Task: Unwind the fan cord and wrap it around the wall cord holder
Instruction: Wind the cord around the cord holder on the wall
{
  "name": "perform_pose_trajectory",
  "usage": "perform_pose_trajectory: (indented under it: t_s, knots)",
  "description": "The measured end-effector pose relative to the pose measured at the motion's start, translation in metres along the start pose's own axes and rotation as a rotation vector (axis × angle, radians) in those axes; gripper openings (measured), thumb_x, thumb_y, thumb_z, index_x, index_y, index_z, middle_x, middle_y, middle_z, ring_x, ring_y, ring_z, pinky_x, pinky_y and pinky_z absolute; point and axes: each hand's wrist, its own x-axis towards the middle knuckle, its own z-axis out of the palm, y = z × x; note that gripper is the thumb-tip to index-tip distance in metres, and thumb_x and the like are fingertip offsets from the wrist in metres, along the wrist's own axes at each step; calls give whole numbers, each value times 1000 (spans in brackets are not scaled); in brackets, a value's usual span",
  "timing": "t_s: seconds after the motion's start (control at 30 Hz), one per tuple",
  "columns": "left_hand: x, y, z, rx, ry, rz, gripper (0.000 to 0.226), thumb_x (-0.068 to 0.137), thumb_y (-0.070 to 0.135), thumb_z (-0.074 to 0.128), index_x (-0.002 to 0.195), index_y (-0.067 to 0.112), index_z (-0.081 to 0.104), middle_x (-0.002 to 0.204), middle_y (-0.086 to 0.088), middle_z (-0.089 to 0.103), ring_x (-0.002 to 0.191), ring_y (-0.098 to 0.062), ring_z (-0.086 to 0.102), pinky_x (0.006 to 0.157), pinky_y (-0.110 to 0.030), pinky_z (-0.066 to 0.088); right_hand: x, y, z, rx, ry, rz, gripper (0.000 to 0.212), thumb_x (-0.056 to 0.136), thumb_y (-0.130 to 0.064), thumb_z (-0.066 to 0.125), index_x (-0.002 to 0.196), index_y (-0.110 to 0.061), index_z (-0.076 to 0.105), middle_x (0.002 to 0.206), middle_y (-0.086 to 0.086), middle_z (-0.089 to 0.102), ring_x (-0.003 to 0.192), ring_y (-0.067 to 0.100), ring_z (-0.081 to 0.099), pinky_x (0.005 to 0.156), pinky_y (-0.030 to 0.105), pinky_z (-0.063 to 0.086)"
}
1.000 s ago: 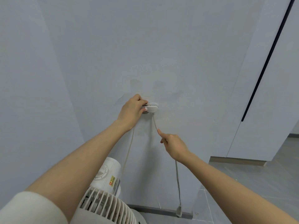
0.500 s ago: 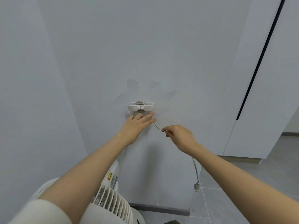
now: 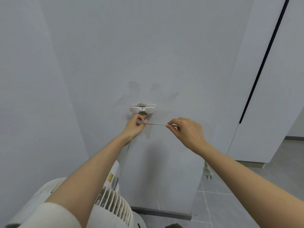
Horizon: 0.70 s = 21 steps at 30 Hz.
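I have the left forearm (image 3: 92, 170) and right forearm (image 3: 238, 171) stretched forward and up, the left hand (image 3: 134, 126) pinching the cord (image 3: 156, 123) between thumb and curled fingers, the right hand (image 3: 187, 131) beside it, knuckles up, pinching the same cord, pulled taut between them.

A white cord holder (image 3: 142, 109) is fixed to the pale grey wall (image 3: 148, 46), with turns of the cord (image 3: 141, 105) wound behind its crossbar, while a white fan (image 3: 115, 206) is stood on the grey tiled floor (image 3: 230, 208) close to the dark skirting (image 3: 161, 213) at the wall's foot.
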Motion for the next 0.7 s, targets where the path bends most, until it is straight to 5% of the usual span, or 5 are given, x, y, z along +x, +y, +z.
perform_pose_trajectory:
  t_s: [0.2,0.3,0.43,0.7]
  knots:
    - [7,-2,-9,-351,252,-272,27,92,12,55,80,25,35,90,7,66,71,-11,52,66,-25,48,14,-16,-5,82,76,-35,24,98,-42,45,103,-29,65,92,-8,65,84,17,62,61,28,39]
    - [9,-1,-14,-393,380,-291,26,86,9,65,75,20,44,72,-1,56,60,-11,50,47,-20,51,21,-28,-3,125,74,-76,23,99,-36,43,108,-27,62,97,-7,64,87,18,61,63,28,38]
    - [21,1,-21,-341,469,-353,17,80,4,70,74,15,59,77,-9,59,59,-15,54,40,-18,52,30,-37,0,206,91,-85,22,100,-32,43,107,-22,61,97,-4,63,86,20,59,66,33,45]
    - [35,-2,-39,-261,511,-364,17,69,3,79,83,10,73,77,-6,68,64,-15,64,48,-20,57,42,-43,0,250,89,-100,20,100,-30,44,105,-21,61,96,-5,63,84,18,57,65,31,41]
